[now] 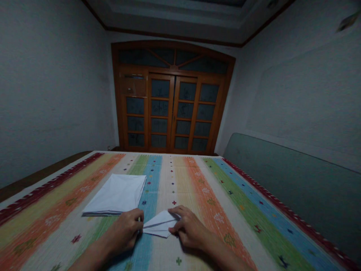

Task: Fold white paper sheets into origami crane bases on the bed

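Note:
A folded sheet of white paper, kite-shaped with a crease line along its middle, lies between my two hands at the near part of the table. My left hand is closed, its thumb and fingers pinching the narrow left point of the paper. At the wider right end, my right hand grips the paper with the index finger on the upper edge and the thumb lower down. The fingertips cover both ends of it. Beyond my left hand rests a stack of white paper sheets, touched by neither hand.
A striped, patterned tablecloth covers the table. Along the right side stands a pale greenish panel or seat back. Wooden doors with glass panes are at the far end, between plain walls.

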Demonstrator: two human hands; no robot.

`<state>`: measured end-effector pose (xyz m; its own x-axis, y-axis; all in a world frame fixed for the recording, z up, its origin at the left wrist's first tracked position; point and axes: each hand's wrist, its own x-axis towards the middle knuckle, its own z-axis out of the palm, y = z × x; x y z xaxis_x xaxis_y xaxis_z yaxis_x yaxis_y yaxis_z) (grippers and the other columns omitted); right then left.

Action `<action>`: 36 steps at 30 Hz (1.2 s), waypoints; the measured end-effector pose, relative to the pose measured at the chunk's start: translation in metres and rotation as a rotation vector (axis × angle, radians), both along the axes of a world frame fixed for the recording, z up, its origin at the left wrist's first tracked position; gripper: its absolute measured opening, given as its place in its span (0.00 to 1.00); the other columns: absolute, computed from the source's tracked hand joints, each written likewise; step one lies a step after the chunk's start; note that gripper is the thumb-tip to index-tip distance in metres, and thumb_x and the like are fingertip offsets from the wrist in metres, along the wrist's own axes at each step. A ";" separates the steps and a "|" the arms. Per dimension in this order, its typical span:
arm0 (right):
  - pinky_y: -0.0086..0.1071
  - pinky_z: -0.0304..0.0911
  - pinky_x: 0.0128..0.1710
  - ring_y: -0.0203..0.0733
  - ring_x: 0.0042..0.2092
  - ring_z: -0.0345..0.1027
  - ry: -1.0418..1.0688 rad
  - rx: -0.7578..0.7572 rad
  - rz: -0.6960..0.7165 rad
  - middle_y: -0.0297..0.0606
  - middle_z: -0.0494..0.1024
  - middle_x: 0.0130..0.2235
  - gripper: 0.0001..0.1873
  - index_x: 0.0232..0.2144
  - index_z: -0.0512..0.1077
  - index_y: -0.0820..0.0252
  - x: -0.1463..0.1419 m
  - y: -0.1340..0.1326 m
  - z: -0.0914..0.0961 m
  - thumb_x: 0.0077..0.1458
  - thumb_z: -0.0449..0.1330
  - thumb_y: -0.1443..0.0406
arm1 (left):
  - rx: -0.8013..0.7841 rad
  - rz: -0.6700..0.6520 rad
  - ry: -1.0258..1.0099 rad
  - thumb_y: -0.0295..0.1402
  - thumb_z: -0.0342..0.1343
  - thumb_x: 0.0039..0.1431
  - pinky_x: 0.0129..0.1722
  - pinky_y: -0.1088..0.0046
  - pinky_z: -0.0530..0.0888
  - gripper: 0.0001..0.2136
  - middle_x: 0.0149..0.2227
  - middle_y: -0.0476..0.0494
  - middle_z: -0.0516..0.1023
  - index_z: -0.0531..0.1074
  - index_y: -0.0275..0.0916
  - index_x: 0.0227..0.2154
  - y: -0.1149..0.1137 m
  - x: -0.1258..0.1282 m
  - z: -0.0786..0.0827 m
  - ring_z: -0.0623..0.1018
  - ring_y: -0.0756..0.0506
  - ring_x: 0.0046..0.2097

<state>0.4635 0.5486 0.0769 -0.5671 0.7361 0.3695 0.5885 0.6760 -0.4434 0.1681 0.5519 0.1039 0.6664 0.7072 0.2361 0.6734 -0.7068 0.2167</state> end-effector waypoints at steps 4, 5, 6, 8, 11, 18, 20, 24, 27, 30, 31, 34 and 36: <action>0.44 0.64 0.59 0.51 0.57 0.70 0.041 -0.050 -0.036 0.46 0.77 0.57 0.12 0.34 0.85 0.57 -0.004 0.000 -0.004 0.50 0.64 0.74 | 0.007 0.111 -0.291 0.21 0.49 0.61 0.44 0.66 0.74 0.13 0.40 0.39 0.80 0.78 0.40 0.35 -0.001 0.014 -0.014 0.80 0.40 0.43; 0.43 0.64 0.59 0.50 0.57 0.70 0.049 -0.063 -0.043 0.46 0.78 0.56 0.13 0.33 0.85 0.57 -0.005 0.000 -0.004 0.49 0.63 0.75 | -0.018 0.150 -0.358 0.25 0.49 0.65 0.46 0.64 0.75 0.12 0.40 0.39 0.81 0.78 0.40 0.38 -0.001 0.018 -0.019 0.80 0.40 0.43; 0.42 0.64 0.59 0.49 0.56 0.70 0.055 -0.073 -0.049 0.46 0.78 0.55 0.13 0.33 0.85 0.57 -0.006 0.000 -0.003 0.49 0.63 0.75 | -0.045 0.187 -0.412 0.30 0.50 0.67 0.47 0.63 0.75 0.11 0.41 0.39 0.82 0.78 0.40 0.42 0.001 0.020 -0.023 0.80 0.39 0.44; 0.39 0.65 0.57 0.48 0.55 0.71 0.055 -0.094 -0.055 0.44 0.77 0.53 0.14 0.31 0.85 0.56 -0.008 -0.002 0.001 0.48 0.62 0.75 | -0.095 0.236 -0.473 0.34 0.53 0.67 0.48 0.60 0.76 0.10 0.42 0.39 0.83 0.79 0.41 0.44 0.004 0.024 -0.032 0.81 0.37 0.44; 0.35 0.67 0.52 0.45 0.51 0.72 0.020 -0.134 -0.053 0.41 0.76 0.51 0.13 0.29 0.84 0.56 -0.011 -0.005 0.010 0.47 0.62 0.76 | -0.142 0.247 -0.470 0.33 0.58 0.63 0.47 0.60 0.76 0.08 0.39 0.40 0.83 0.82 0.42 0.40 0.007 0.027 -0.039 0.80 0.38 0.43; 0.32 0.65 0.47 0.43 0.45 0.72 -0.064 -0.138 -0.084 0.39 0.75 0.43 0.09 0.30 0.80 0.58 -0.021 -0.013 0.017 0.51 0.60 0.73 | -0.156 0.229 -0.400 0.29 0.66 0.56 0.48 0.62 0.74 0.08 0.39 0.43 0.79 0.84 0.45 0.39 -0.004 0.032 -0.031 0.78 0.39 0.44; 0.34 0.65 0.47 0.45 0.46 0.71 -0.078 -0.119 -0.120 0.40 0.75 0.43 0.07 0.35 0.78 0.58 -0.023 -0.015 0.016 0.53 0.62 0.70 | -0.154 0.211 -0.379 0.29 0.67 0.56 0.48 0.63 0.74 0.09 0.40 0.43 0.78 0.84 0.45 0.40 -0.008 0.034 -0.029 0.77 0.39 0.45; 0.37 0.63 0.51 0.47 0.48 0.68 -0.075 -0.113 -0.160 0.41 0.75 0.45 0.15 0.44 0.74 0.58 -0.025 -0.019 0.013 0.53 0.63 0.69 | -0.160 0.198 -0.312 0.27 0.65 0.58 0.48 0.63 0.74 0.09 0.41 0.43 0.77 0.84 0.45 0.41 -0.011 0.036 -0.028 0.77 0.39 0.45; 0.39 0.61 0.55 0.49 0.52 0.66 -0.086 -0.067 -0.122 0.44 0.72 0.51 0.22 0.54 0.70 0.57 -0.028 -0.021 0.007 0.56 0.60 0.70 | -0.121 0.181 -0.278 0.26 0.64 0.60 0.47 0.64 0.74 0.10 0.41 0.43 0.77 0.83 0.46 0.41 -0.012 0.037 -0.030 0.78 0.39 0.45; 0.41 0.62 0.54 0.51 0.52 0.65 -0.156 -0.011 -0.135 0.45 0.72 0.51 0.24 0.56 0.69 0.56 -0.032 -0.023 0.000 0.57 0.58 0.71 | -0.025 0.135 -0.262 0.26 0.62 0.62 0.45 0.65 0.74 0.09 0.40 0.43 0.77 0.82 0.46 0.41 -0.014 0.036 -0.033 0.78 0.40 0.44; 0.42 0.62 0.53 0.52 0.51 0.65 -0.185 0.007 -0.145 0.46 0.72 0.50 0.23 0.55 0.70 0.56 -0.034 -0.024 -0.002 0.57 0.58 0.71 | 0.013 0.117 -0.257 0.26 0.61 0.63 0.44 0.66 0.74 0.10 0.39 0.43 0.77 0.82 0.46 0.42 -0.015 0.036 -0.034 0.78 0.40 0.43; 0.44 0.62 0.52 0.53 0.50 0.64 -0.233 0.049 -0.172 0.46 0.73 0.49 0.19 0.51 0.71 0.56 -0.037 -0.024 -0.008 0.57 0.57 0.72 | 0.095 0.081 -0.234 0.25 0.58 0.64 0.42 0.67 0.74 0.10 0.38 0.43 0.78 0.81 0.46 0.42 -0.015 0.037 -0.036 0.77 0.40 0.42; 0.44 0.62 0.52 0.53 0.50 0.64 -0.227 0.055 -0.199 0.45 0.73 0.48 0.19 0.50 0.72 0.56 -0.038 -0.025 -0.010 0.57 0.57 0.73 | 0.105 0.076 -0.216 0.25 0.55 0.66 0.41 0.66 0.74 0.11 0.38 0.42 0.78 0.80 0.45 0.42 -0.015 0.038 -0.037 0.77 0.40 0.42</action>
<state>0.4252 0.5240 0.0667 -0.4863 0.8235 0.2920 0.7918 0.5567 -0.2513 0.2059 0.5371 0.0666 0.5382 0.7177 0.4419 0.6719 -0.6819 0.2892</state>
